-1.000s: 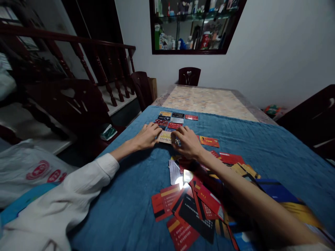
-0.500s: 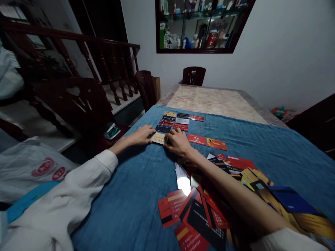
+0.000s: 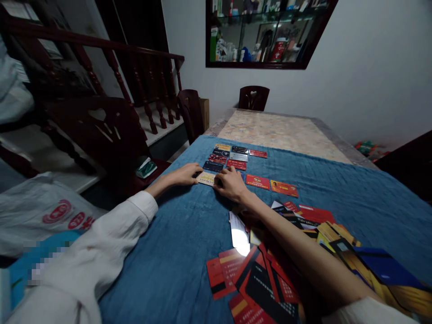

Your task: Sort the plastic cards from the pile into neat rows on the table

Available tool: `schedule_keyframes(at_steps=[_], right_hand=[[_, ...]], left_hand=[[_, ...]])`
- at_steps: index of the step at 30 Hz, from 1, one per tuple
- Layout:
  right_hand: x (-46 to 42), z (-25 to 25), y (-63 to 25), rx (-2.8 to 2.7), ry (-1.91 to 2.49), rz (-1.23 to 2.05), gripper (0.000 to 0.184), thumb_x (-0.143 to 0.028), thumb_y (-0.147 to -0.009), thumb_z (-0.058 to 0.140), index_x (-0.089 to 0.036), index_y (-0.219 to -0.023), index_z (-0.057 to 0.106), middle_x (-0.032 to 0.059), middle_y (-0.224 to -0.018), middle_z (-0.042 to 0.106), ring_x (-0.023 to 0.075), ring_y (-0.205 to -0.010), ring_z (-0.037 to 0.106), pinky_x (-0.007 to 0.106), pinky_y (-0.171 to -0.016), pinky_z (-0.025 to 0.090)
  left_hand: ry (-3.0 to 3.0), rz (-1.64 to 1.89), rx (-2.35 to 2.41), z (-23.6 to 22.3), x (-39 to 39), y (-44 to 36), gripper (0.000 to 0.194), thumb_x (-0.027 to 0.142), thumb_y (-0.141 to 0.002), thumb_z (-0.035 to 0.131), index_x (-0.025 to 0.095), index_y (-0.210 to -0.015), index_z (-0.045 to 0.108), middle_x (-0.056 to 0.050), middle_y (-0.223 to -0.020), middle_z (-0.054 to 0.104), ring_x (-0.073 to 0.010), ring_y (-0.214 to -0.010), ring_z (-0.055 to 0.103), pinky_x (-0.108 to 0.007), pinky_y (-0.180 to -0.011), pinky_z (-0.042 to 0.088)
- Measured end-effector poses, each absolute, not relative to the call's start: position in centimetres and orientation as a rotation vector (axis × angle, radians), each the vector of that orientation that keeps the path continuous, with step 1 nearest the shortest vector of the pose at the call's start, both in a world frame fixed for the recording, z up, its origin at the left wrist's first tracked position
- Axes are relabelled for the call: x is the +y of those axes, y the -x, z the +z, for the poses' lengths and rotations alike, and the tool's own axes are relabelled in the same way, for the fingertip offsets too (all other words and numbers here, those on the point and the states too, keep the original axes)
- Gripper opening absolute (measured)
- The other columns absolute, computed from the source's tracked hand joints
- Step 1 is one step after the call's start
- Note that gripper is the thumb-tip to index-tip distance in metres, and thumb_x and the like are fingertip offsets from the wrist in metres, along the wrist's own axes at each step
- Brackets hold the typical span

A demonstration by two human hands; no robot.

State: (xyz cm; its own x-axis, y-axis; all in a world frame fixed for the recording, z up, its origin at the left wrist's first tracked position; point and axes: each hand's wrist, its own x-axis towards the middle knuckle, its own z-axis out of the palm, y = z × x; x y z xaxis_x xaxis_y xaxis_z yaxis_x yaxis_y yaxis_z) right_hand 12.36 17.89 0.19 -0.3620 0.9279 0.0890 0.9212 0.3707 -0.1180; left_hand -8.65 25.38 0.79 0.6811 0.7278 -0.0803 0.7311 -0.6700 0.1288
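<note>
A cream card (image 3: 205, 178) with yellow print lies at the near end of rows of cards on a blue cloth (image 3: 162, 252). At its left edge, my left hand (image 3: 186, 174) has its fingers closed on the card. My right hand (image 3: 231, 184) pinches the opposite edge with curled fingers, partly covering a card beneath it. Just beyond is a dark navy card (image 3: 213, 166), with a red card (image 3: 236, 164) beside it. To the right of my right hand lie a red card with a yellow emblem (image 3: 258, 182) and an orange card (image 3: 284, 188).
Loose red, black and gold cards (image 3: 253, 279) overlap under and around my right forearm. A blue card (image 3: 388, 265) lies at the right. The bare tabletop (image 3: 270, 126) extends beyond the cloth. Dark wooden chairs (image 3: 191, 112) and a white plastic bag (image 3: 43, 211) stand left.
The whole view has shifted slightly, so everything appears a little further right. Both hands stay at the cream card's two ends, with hardly any movement against the cloth.
</note>
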Motion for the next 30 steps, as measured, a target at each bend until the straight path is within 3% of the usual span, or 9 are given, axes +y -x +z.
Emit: schedule_keyframes(at_steps=[18,30], right_hand=[[17.61,0.48,-11.90,-2.505,1.772,0.009,0.034,-0.036,-0.096,0.046,-0.018,-0.108,0.072,0.0157,-0.124,0.063,0.0336,-0.118,0.043,0.042,-0.086,0.041],[17.63,0.58,-11.75,-2.515,1.798,0.020,0.034,-0.039,-0.095,0.050,-0.019,-0.112,0.071,0.0153,-0.128,0.063,0.0340,-0.122,0.042,0.045,-0.090,0.042]], left_hand=[[-2.695,-0.022,1.242,0.56,25.52,8.31,0.034,0.024,-0.080,0.065,0.016,-0.112,0.068,-0.009,-0.114,0.061,-0.0236,-0.105,0.060,-0.030,-0.091,0.045],[-2.698,-0.067,1.300,0.70,25.29,7.76,0.033,0.023,-0.081,0.062,0.015,-0.112,0.068,-0.010,-0.114,0.061,-0.0230,-0.102,0.062,-0.029,-0.090,0.047]])
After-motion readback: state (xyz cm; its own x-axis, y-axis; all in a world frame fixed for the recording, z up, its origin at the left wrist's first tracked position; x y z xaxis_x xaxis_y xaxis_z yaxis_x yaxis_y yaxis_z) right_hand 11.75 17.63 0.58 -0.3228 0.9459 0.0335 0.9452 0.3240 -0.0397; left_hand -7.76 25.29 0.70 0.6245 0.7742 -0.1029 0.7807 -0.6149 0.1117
